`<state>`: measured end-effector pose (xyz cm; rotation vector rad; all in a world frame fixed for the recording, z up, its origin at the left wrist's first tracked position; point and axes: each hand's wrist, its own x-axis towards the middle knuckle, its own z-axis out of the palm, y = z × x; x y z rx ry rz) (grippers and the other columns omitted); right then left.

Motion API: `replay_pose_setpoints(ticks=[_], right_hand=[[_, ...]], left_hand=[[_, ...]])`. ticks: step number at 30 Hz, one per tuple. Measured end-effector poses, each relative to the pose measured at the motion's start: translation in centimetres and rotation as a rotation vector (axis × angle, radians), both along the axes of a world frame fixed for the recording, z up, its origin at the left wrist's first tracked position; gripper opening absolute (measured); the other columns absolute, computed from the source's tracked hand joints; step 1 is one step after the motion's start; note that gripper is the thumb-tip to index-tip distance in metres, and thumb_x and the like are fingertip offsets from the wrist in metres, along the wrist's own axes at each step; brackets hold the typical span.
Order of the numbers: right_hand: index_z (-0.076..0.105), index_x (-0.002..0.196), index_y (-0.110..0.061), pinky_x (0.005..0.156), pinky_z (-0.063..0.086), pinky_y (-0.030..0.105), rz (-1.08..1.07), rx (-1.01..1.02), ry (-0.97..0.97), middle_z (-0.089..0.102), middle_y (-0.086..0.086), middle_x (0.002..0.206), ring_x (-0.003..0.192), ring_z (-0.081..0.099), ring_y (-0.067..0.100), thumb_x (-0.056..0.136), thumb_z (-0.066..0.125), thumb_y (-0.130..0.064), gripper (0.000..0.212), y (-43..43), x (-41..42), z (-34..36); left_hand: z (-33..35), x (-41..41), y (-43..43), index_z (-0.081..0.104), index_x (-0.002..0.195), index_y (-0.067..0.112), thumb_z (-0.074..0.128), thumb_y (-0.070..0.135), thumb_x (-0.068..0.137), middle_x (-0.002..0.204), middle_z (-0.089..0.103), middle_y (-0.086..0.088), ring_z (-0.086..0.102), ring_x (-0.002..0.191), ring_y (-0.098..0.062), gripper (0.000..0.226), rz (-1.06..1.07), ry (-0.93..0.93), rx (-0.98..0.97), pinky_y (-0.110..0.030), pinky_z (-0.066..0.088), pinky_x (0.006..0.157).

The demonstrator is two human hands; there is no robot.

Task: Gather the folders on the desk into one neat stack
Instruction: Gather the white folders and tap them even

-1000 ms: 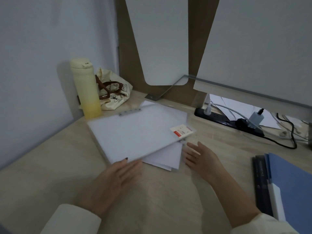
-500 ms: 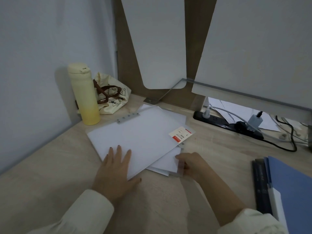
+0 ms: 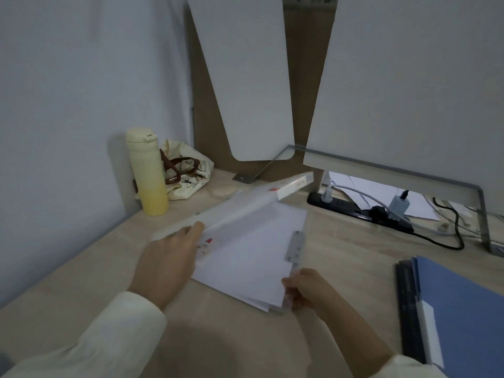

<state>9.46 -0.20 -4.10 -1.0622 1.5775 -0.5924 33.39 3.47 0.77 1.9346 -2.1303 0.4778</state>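
A translucent white folder [image 3: 245, 203] with a red-and-white label is tilted up on its edge, its near end held by my left hand [image 3: 166, 260]. Beneath it a second clear folder [image 3: 253, 255] with white sheets and a metal clip strip lies flat on the wooden desk [image 3: 341, 249]. My right hand [image 3: 305, 289] pinches that lower folder's near right corner. A blue folder [image 3: 463, 312] rests on dark books [image 3: 407, 309] at the desk's right edge.
A yellow bottle [image 3: 148, 173] and a cream cloth bag [image 3: 188, 170] stand at the back left by the wall. A black power strip [image 3: 354, 208] with plugs and cables runs along the back right under a grey shelf [image 3: 395, 170].
My left hand has lifted the top folder from flat to tilted on edge, uncovering the lower folder. My right hand has closed on the lower folder's corner.
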Motion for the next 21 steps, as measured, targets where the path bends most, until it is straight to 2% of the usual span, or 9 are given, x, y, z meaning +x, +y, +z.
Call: replay_pose_setpoints(ticks=[3, 5, 8, 10, 13, 15, 17, 19, 21], right_hand=[[0.051, 0.061, -0.003, 0.052, 0.043, 0.027, 0.090, 0.067, 0.109, 0.054, 0.012, 0.057, 0.050, 0.050, 0.020, 0.086, 0.056, -0.002, 0.026, 1.6, -2.0, 0.6], [0.052, 0.061, -0.006, 0.055, 0.043, 0.026, 0.139, 0.073, 0.200, 0.054, 0.011, 0.060, 0.052, 0.050, 0.019, 0.085, 0.056, -0.005, 0.024, 2.5, -3.2, 0.9], [0.054, 0.065, -0.009, 0.062, 0.042, 0.026, 0.055, -0.073, 0.237, 0.053, 0.009, 0.067, 0.058, 0.049, 0.016, 0.091, 0.050, -0.015, 0.027, 3.7, -4.8, 1.8], [0.060, 0.098, -0.003, 0.076, 0.047, 0.030, -0.104, -0.113, -0.062, 0.061, 0.016, 0.097, 0.086, 0.060, 0.026, 0.094, 0.045, -0.032, 0.033, 4.2, -6.0, 2.7], [0.041, 0.136, 0.000, 0.101, 0.040, 0.041, -0.305, -0.183, -0.419, 0.053, 0.018, 0.131, 0.121, 0.051, 0.034, 0.094, 0.040, -0.040, 0.058, 4.8, -8.5, 4.1], [0.048, 0.128, 0.006, 0.085, 0.055, 0.036, -0.322, -0.194, -0.559, 0.072, 0.012, 0.104, 0.096, 0.069, 0.026, 0.098, 0.033, -0.035, 0.053, 5.6, -10.2, 5.2], [0.071, 0.093, 0.008, 0.047, 0.057, 0.033, -0.258, -0.082, -0.713, 0.076, 0.011, 0.069, 0.058, 0.074, 0.024, 0.097, 0.030, -0.043, 0.065, 6.5, -11.1, 6.4], [0.074, 0.078, 0.000, 0.041, 0.055, 0.033, -0.197, -0.009, -0.722, 0.074, 0.015, 0.065, 0.052, 0.072, 0.029, 0.092, 0.033, -0.050, 0.066, 6.9, -11.6, 6.8], [0.068, 0.085, -0.002, 0.045, 0.056, 0.031, -0.157, 0.002, -0.646, 0.073, 0.012, 0.062, 0.051, 0.071, 0.025, 0.092, 0.044, -0.036, 0.043, 7.1, -11.7, 6.5]], left_hand=[[1.9, 0.6, 2.3, 0.065, 0.089, 0.013, 0.085, 0.015, 0.054, 0.054, 0.067, -0.003, 0.053, 0.028, -0.022, 0.040, -0.059, 0.097, -0.164, -0.008, 0.007, 0.038], [2.6, 0.8, 4.0, 0.059, 0.099, 0.018, 0.064, 0.025, 0.074, 0.058, 0.070, -0.006, 0.057, 0.032, -0.026, 0.027, -0.098, 0.197, -0.241, -0.012, 0.020, 0.033], [2.8, 1.2, 6.0, 0.053, 0.107, 0.024, 0.043, 0.032, 0.079, 0.070, 0.074, -0.007, 0.066, 0.046, -0.029, 0.031, -0.157, 0.291, -0.274, -0.026, 0.042, 0.036], [2.4, 1.4, 7.0, 0.057, 0.107, 0.023, 0.045, 0.028, 0.078, 0.079, 0.077, -0.006, 0.070, 0.054, -0.026, 0.032, -0.230, 0.273, -0.305, -0.025, 0.047, 0.041], [1.3, 1.7, 7.7, 0.066, 0.106, 0.016, 0.043, 0.025, 0.087, 0.096, 0.077, -0.006, 0.073, 0.074, -0.021, 0.031, -0.372, 0.152, -0.378, -0.024, 0.049, 0.064], [0.6, 2.0, 7.6, 0.061, 0.109, 0.016, 0.031, 0.027, 0.097, 0.100, 0.076, -0.006, 0.069, 0.089, -0.018, 0.035, -0.487, 0.086, -0.403, -0.024, 0.045, 0.082], [0.1, 2.2, 7.5, 0.055, 0.112, 0.016, 0.030, 0.022, 0.097, 0.104, 0.075, -0.007, 0.059, 0.101, -0.013, 0.030, -0.597, 0.018, -0.421, -0.021, 0.038, 0.098], [-0.2, 2.4, 7.2, 0.054, 0.114, 0.015, 0.032, 0.016, 0.098, 0.109, 0.073, -0.007, 0.056, 0.107, -0.014, 0.028, -0.667, -0.086, -0.437, -0.024, 0.031, 0.106], [-0.2, 2.7, 7.0, 0.054, 0.117, 0.014, 0.033, 0.014, 0.097, 0.114, 0.071, -0.008, 0.058, 0.110, -0.018, 0.029, -0.698, -0.188, -0.451, -0.029, 0.029, 0.109]])
